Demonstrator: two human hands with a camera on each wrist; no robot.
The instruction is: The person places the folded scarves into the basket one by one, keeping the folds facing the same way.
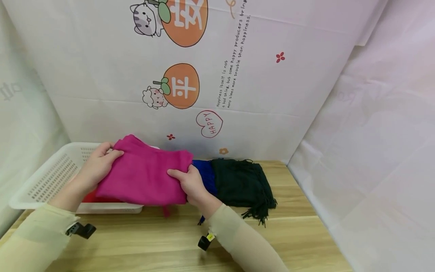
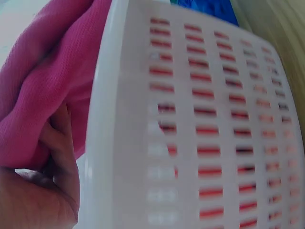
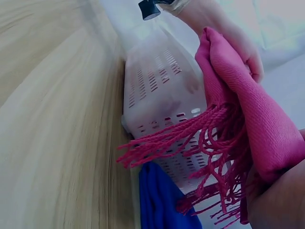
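Observation:
A folded pink scarf (image 1: 146, 173) with twisted fringe is held up between both hands, over the right part of a white basket (image 1: 51, 177). My left hand (image 1: 96, 166) grips its left edge, thumb on top and fingers underneath. At the opposite edge my right hand (image 1: 193, 185) pinches the cloth, thumb on top. In the right wrist view the pink fringe (image 3: 209, 138) hangs down beside the basket wall. Something red (image 1: 98, 196) lies in the basket, mostly hidden by the scarf.
Right of the basket, a blue fringed cloth (image 1: 205, 175) lies on the wooden table (image 1: 163, 241), partly hidden by the pink scarf. Beside it is a folded dark green fringed scarf (image 1: 241, 183). A printed white backdrop (image 1: 258, 94) rises behind the table.

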